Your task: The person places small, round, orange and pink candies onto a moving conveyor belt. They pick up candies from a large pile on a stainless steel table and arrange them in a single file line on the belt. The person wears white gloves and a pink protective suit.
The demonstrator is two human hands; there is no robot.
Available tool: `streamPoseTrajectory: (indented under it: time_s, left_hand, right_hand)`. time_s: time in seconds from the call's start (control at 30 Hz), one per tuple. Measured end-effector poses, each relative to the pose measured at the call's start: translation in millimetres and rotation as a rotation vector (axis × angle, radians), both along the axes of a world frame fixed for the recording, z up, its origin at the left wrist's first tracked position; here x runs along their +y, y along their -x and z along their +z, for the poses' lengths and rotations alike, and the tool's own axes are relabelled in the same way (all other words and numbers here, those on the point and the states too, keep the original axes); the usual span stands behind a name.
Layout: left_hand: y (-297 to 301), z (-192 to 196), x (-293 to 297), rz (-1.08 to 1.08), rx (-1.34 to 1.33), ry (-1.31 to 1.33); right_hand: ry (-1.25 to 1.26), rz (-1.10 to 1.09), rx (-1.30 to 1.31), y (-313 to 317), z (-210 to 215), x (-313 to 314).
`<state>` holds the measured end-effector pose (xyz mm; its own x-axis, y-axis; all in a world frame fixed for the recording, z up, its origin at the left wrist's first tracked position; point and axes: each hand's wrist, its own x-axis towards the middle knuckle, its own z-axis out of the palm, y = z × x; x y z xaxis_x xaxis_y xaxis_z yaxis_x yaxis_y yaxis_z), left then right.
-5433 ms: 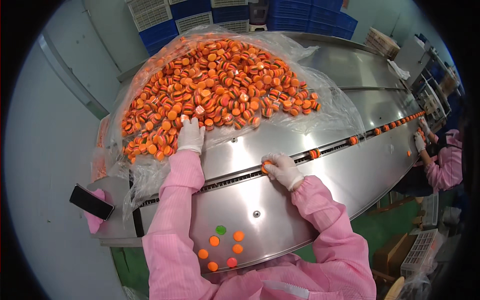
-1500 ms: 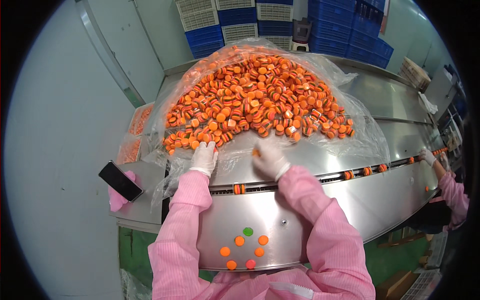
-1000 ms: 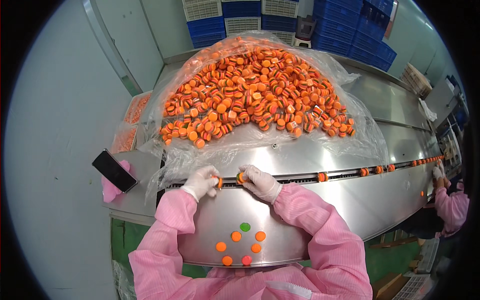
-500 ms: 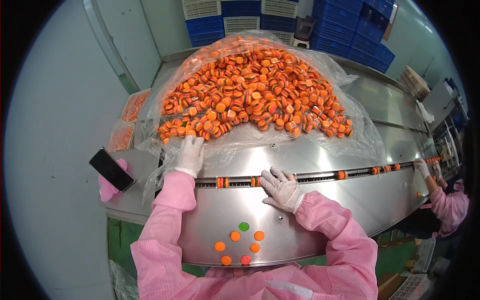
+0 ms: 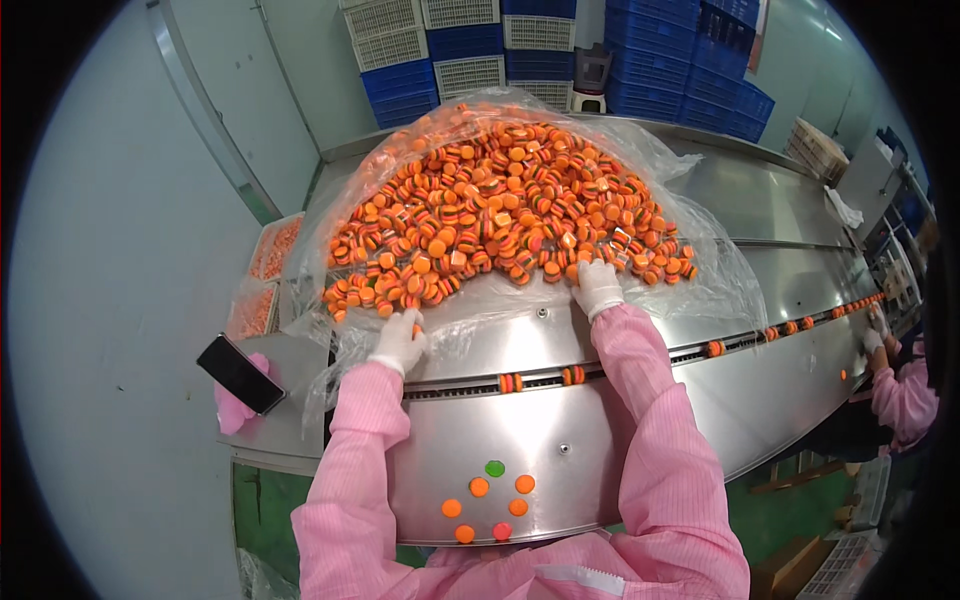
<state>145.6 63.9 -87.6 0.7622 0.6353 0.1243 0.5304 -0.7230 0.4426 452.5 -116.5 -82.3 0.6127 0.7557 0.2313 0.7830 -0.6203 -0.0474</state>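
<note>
A big heap of small round striped stacks point(image 5: 500, 215), orange with red and green layers, lies on clear plastic sheeting point(image 5: 722, 270) over the metal table. My left hand point(image 5: 400, 343), in a white glove, is at the heap's near left edge, its fingers closed on one orange striped stack point(image 5: 416, 330). My gloved right hand point(image 5: 599, 289) reaches to the heap's near right edge. Its fingers are curled at the stacks there, and what they hold is hidden. Between my forearms, two striped stacks point(image 5: 511, 383) stand on edge in the narrow conveyor channel point(image 5: 545, 380).
Loose orange, green and red discs point(image 5: 479, 487) lie near the table's front edge. A phone point(image 5: 240, 373) rests on a pink cloth at left. More stacks ride the channel at right, where a co-worker's gloved hands point(image 5: 876, 330) are. Blue crates point(image 5: 650, 60) stand behind.
My right hand has gone from the channel up to the heap's edge. My left hand has drawn slightly back, now with a striped stack. Stacks in the channel have shifted right.
</note>
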Motion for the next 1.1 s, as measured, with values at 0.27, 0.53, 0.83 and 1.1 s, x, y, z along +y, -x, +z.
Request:
streamPoseTrajectory:
  time_s: [0.27, 0.53, 0.83, 1.1]
  left_hand:
    - [33.9, 26.5, -44.5, 0.048, -0.251, 1.217]
    - [25.4, 37.1, -97.8, 0.02, -0.404, 1.251]
    - [-9.6, 4.4, -102.1, -0.003, 0.083, 0.266]
    - [-40.3, 29.7, 5.7, 0.008, -0.326, -0.382]
  right_hand:
    - [-0.048, 0.085, -0.017, 1.5, -5.5, -7.7]
    - [-0.108, -0.028, 0.307, -6.7, -5.3, -2.5]
    - [-0.056, 0.019, 0.215, -4.8, -3.1, -6.4]
    - [-0.002, 0.017, 0.381, -9.0, -7.8, -1.7]
